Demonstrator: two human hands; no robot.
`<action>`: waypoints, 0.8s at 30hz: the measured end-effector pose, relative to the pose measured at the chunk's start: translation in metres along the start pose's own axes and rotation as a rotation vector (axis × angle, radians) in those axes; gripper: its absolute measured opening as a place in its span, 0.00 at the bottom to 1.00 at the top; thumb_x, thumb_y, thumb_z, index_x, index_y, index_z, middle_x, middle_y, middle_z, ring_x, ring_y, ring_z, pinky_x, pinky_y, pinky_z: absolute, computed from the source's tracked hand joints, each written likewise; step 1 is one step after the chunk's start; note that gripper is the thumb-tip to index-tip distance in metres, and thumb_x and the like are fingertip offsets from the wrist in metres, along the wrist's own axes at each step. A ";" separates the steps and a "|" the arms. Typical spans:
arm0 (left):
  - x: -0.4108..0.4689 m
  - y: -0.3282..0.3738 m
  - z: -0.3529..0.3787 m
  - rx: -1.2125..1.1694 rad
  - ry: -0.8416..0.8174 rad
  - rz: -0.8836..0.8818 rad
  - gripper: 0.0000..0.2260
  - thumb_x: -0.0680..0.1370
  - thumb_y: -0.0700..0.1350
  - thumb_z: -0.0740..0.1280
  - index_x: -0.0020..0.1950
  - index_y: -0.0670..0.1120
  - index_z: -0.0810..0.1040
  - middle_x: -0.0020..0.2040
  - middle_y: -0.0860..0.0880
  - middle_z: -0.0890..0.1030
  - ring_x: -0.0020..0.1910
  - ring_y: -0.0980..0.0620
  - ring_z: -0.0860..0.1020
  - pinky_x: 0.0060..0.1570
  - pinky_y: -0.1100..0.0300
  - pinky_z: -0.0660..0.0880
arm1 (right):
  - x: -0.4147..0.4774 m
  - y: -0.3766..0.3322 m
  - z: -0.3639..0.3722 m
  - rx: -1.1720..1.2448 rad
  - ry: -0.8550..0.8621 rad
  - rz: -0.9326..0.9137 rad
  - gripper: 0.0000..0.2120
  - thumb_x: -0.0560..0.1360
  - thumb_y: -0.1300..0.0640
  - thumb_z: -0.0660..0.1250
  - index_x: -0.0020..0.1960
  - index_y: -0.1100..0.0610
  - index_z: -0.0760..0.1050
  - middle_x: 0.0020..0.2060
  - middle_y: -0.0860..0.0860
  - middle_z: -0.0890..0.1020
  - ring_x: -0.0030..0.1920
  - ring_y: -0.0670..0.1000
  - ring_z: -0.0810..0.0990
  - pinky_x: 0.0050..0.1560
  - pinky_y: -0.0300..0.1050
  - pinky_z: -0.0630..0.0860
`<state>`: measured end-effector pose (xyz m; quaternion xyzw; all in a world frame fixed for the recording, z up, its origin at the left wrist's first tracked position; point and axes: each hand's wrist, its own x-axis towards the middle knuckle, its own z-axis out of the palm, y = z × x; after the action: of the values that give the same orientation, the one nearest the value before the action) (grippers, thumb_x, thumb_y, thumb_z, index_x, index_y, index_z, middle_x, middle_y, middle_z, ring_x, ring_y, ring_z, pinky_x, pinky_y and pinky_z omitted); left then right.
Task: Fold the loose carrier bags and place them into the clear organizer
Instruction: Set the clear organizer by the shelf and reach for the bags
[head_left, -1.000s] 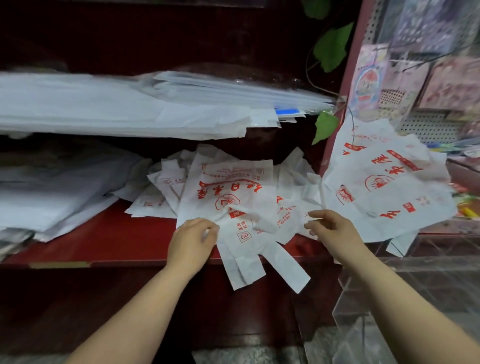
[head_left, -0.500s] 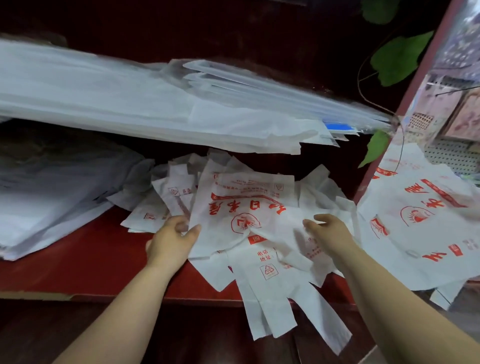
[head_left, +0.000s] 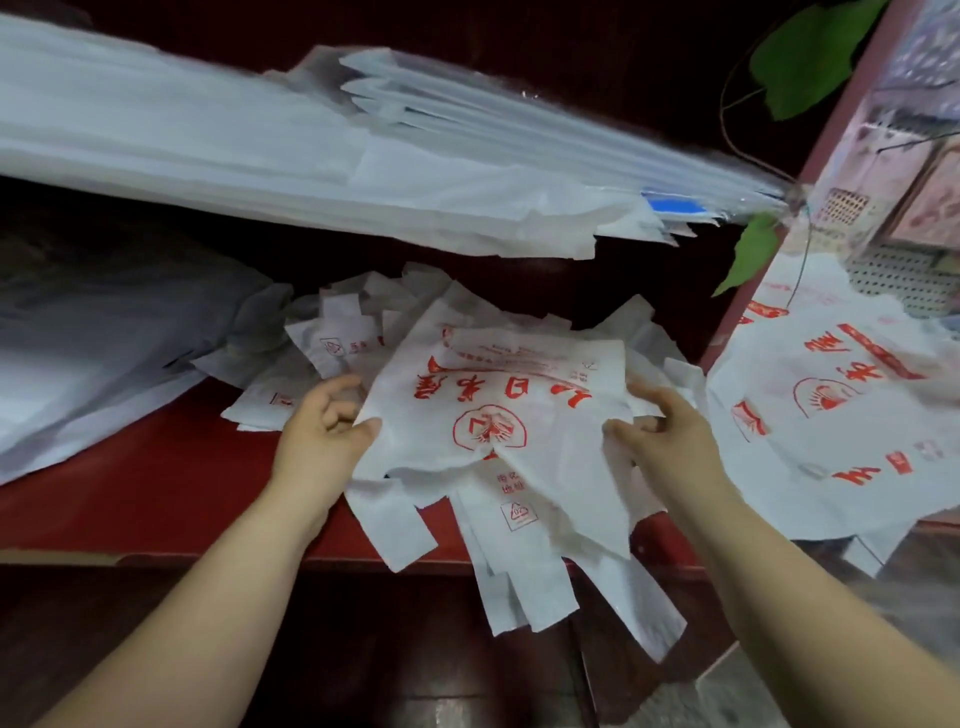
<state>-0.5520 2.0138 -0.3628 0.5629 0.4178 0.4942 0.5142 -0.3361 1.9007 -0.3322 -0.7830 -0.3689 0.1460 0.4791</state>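
Note:
A white carrier bag (head_left: 493, 410) with red print lies on top of a loose pile of similar bags (head_left: 343, 348) on the red shelf (head_left: 156, 493). My left hand (head_left: 322, 436) pinches the top bag's left edge between thumb and fingers. My right hand (head_left: 660, 431) grips its right edge, fingers curled round the plastic. The bag's handles hang over the shelf's front edge. Another printed bag (head_left: 831, 415) lies spread out at the right, over a clear organizer (head_left: 924, 587) whose wall shows at the lower right.
A thick stack of white and clear bags (head_left: 260, 156) overhangs the pile from the shelf above. Folded grey-white sheets (head_left: 104, 353) lie at the left. A red post (head_left: 769, 260), green leaves (head_left: 753, 254) and a perforated display stand at the right.
Both hands have moved up from the shelf's front edge onto the top printed bag and taken hold of its two side edges. The camera has come closer.

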 end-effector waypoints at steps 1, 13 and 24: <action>-0.005 0.010 0.000 -0.027 -0.044 0.011 0.18 0.76 0.32 0.63 0.61 0.49 0.68 0.38 0.52 0.77 0.33 0.61 0.77 0.35 0.74 0.72 | -0.012 0.001 -0.008 -0.037 -0.043 -0.012 0.20 0.74 0.62 0.66 0.65 0.55 0.68 0.30 0.51 0.72 0.28 0.45 0.72 0.24 0.27 0.66; -0.094 0.141 0.011 0.300 -0.734 0.491 0.14 0.70 0.39 0.65 0.47 0.57 0.69 0.43 0.56 0.75 0.40 0.65 0.75 0.42 0.74 0.70 | -0.096 -0.073 -0.104 -0.742 -0.082 -0.281 0.29 0.74 0.46 0.65 0.71 0.51 0.59 0.66 0.53 0.69 0.64 0.54 0.69 0.60 0.46 0.67; -0.144 0.173 0.026 0.436 -0.802 0.636 0.21 0.69 0.35 0.71 0.46 0.62 0.71 0.38 0.56 0.79 0.43 0.66 0.77 0.43 0.74 0.69 | -0.129 -0.100 -0.127 -0.455 -0.481 -0.502 0.32 0.72 0.59 0.69 0.72 0.49 0.59 0.70 0.47 0.62 0.70 0.48 0.60 0.69 0.42 0.58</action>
<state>-0.5559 1.8476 -0.2089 0.8986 0.0917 0.2742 0.3302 -0.3946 1.7532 -0.1992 -0.6983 -0.6725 0.1183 0.2146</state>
